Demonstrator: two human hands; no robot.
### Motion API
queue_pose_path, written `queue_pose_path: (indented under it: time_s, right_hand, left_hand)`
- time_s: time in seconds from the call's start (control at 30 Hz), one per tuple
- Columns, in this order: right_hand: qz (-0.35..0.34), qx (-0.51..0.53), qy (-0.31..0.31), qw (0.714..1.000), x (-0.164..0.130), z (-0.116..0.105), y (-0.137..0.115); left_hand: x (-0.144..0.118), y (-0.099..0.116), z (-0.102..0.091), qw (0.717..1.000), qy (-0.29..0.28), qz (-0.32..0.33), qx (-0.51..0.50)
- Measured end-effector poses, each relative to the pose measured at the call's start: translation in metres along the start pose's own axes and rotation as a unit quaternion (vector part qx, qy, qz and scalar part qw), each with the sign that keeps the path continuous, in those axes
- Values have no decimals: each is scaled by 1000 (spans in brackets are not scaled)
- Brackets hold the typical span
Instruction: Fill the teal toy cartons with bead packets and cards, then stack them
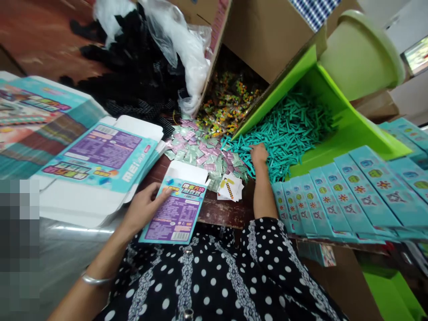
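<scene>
My left hand (147, 205) grips a blue and purple printed carton (180, 205) by its left side, thumb on the printed face. The carton's white top flap stands open, and it is held low against my clothing. My right hand (260, 154) reaches forward with fingers drawn together at the edge of a heap of small teal plastic sticks (284, 129). Whatever its fingertips pinch is too small to make out. Beside that hand lie pink and pale green sachets (203, 154). A few white cards (230, 187) with a pickaxe picture lie nearer me.
Flattened cartons (100, 156) are stacked at left. Filled blue boxes (344, 196) stand in a row at right. A tipped green bin (361, 120) holds the teal sticks; a cardboard box (257, 49) holds small orange-yellow wrapped items (230, 102). Black mesh material (133, 67) lies behind.
</scene>
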State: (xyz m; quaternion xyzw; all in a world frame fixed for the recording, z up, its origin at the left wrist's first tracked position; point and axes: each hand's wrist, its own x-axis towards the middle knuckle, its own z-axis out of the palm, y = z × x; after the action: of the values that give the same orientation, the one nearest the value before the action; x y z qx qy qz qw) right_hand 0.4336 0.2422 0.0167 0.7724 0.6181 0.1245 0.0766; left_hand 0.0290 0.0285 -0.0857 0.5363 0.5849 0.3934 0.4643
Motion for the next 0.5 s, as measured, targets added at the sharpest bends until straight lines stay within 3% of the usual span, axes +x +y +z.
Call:
queue_pose_path:
  time_s: [0.13, 0.23, 0.3, 0.37, 0.4, 0.5]
  right_hand:
    - [12, 56, 52, 997, -1, -26, 8]
    - [-64, 243, 70, 965, -3, -42, -20]
    - [-161, 392, 46, 905, -1, -49, -61]
    - [-240, 448, 24, 861, 6, -56, -117]
    - [-272, 446, 22, 852, 10, -59, -148]
    - [-362, 346, 40, 865, 24, -70, -239]
  left_hand:
    - [0, 1, 1, 1000, -1, -4, -10]
    - [1, -1, 1, 1000, 0, -5, -8]
    - [2, -2, 2, 1000, 2, -5, -6]
    - [2, -2, 2, 1000, 2, -4, -6]
    - [1, -2, 2, 1000, 2, -2, -8]
    - [1, -1, 3, 1000, 3, 3, -15]
